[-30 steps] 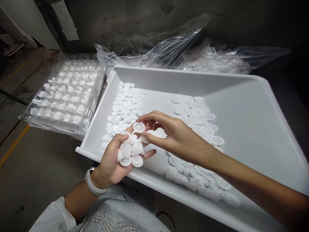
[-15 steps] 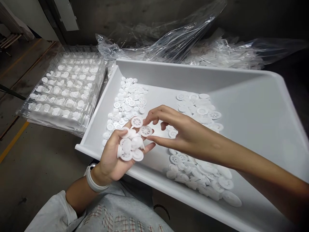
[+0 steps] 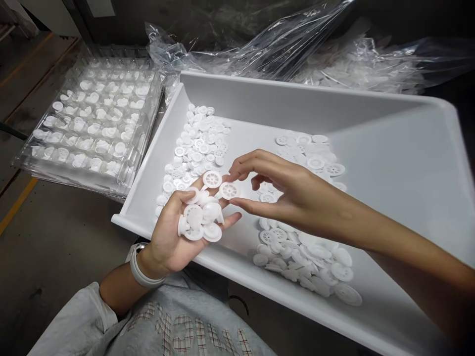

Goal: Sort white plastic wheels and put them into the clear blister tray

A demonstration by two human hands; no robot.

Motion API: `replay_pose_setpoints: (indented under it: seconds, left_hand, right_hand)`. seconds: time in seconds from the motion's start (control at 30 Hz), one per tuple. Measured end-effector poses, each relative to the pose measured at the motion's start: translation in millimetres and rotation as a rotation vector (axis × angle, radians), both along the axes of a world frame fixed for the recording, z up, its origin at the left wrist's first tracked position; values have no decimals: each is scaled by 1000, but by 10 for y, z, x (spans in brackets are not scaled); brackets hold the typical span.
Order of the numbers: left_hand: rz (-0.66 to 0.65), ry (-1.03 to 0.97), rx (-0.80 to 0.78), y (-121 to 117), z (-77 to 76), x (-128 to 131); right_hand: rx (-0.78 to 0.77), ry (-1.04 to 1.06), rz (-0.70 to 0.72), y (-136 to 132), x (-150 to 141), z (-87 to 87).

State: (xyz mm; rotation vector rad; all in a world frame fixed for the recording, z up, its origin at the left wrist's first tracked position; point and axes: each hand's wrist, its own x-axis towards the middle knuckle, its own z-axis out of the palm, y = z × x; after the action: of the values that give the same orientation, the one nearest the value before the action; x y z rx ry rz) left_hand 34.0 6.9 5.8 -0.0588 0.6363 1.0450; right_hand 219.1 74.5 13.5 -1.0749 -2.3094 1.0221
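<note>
Two spoked pieces now at the tips of the left hand (image 3: 174,237), against only one a second back. Reads as one more piece added to the lot in hand.

Left hand: turned palm up over the near rim of the white tray (image 3: 260,91), fingers (image 3: 226,222) curled loosely under a handful of white parts (image 3: 200,220). Carries the first spoked disc (image 3: 212,179) at the far fingertips, flat side up, much as in the earlier views. Wears a pale wristband (image 3: 140,269).

Right hand (image 3: 297,198): reaches in from the right across the tray, forefinger and thumb closed lightly on the second spoked disc (image 3: 229,190), other fingers spread and free. Holds that disc just beside the first and touching the left fingertips. Had the thumb and forefinger around the single disc a second ago; sits slightly to the right of that spot now, on the new piece.

Inside the tray: pile of small parts (image 3: 200,143) against the left wall, pile of larger parts (image 3: 311,257) under and beyond the right forearm, well apart from each other. No visible shift in either pile across the three views beyond the drift of the camera.

Left of the tray: clear blister tray (image 3: 92,118), most pockets filled with white pieces, untouched. Behind the tray: crumpled plastic bags (image 3: 278,49) with more white parts inside.
</note>
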Motion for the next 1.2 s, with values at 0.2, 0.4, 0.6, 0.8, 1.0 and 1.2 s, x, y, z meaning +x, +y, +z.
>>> replay_pose_setpoints:
  seconds: [0.2, 0.4, 0.6, 0.8, 1.0, 1.2]
  left_hand:
    - [-8, 13, 5, 14, 6, -7]
    - [-8, 25, 1, 14, 10, -1]
    - [-9, 21, 1, 26, -2, -11]
    - [-4, 3, 47, 20, 9, -4]
    - [-12, 14, 11, 23, 11, -11]
    - [-27, 22, -14, 20, -1, -37]
  right_hand:
    - [-3, 9, 8, 20, -9, -5]
    - [-38, 15, 11, 12, -7, -10]
    - [-40, 36, 23, 23, 11, -35]
    - [-21, 62, 18, 37, 32, -63]
    - [43, 20, 49, 17, 5, -51]
    - [67, -314, -54, 232, 352, 40]
